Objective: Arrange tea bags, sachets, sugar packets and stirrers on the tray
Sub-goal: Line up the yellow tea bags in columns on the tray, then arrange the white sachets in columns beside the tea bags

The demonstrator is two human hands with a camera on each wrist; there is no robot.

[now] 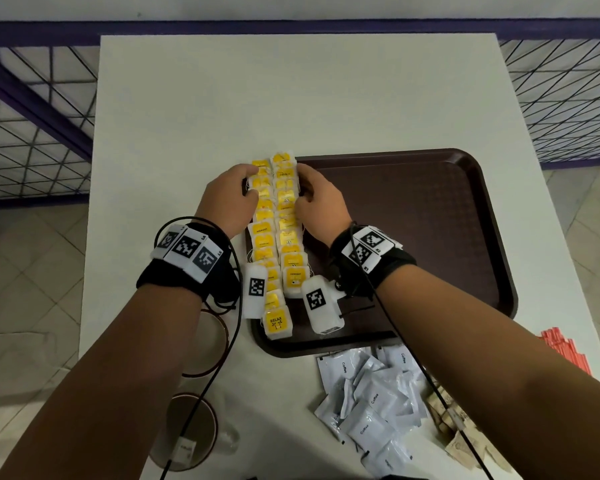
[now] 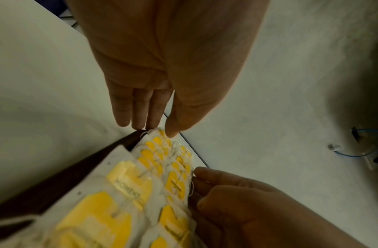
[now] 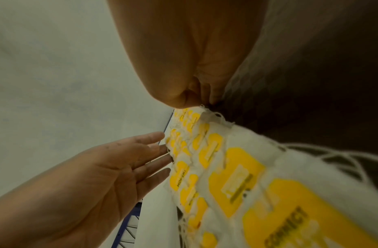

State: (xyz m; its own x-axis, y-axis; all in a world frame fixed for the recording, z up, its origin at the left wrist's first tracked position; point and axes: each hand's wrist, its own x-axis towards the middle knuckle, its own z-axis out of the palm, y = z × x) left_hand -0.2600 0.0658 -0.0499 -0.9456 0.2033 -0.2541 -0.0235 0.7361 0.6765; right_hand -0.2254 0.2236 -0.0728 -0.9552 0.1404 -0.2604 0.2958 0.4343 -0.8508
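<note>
Two long rows of tea bags (image 1: 281, 230) (image 2: 128, 184) (image 3: 237, 176) with yellow tags lie along the left edge of the dark brown tray (image 1: 413, 220) (image 2: 56, 184) (image 3: 311, 100). My left hand (image 1: 246, 188) (image 2: 156, 129) (image 3: 158, 156) has straight fingers, and their tips touch the left row near its far end. My right hand (image 1: 303, 188) (image 2: 203, 184) (image 3: 194, 99) is on the other side, with curled fingers and thumb pinching the right row's edge. The rest of the tray is bare.
On the white table (image 1: 291, 98), white coffee sachets (image 1: 371, 403) are heaped in front of the tray. Brown sugar packets (image 1: 454, 427) and red stirrers (image 1: 565, 351) lie at the right. Two round cups (image 1: 201, 341) (image 1: 191, 431) stand under my left forearm. Wire fencing runs behind the table.
</note>
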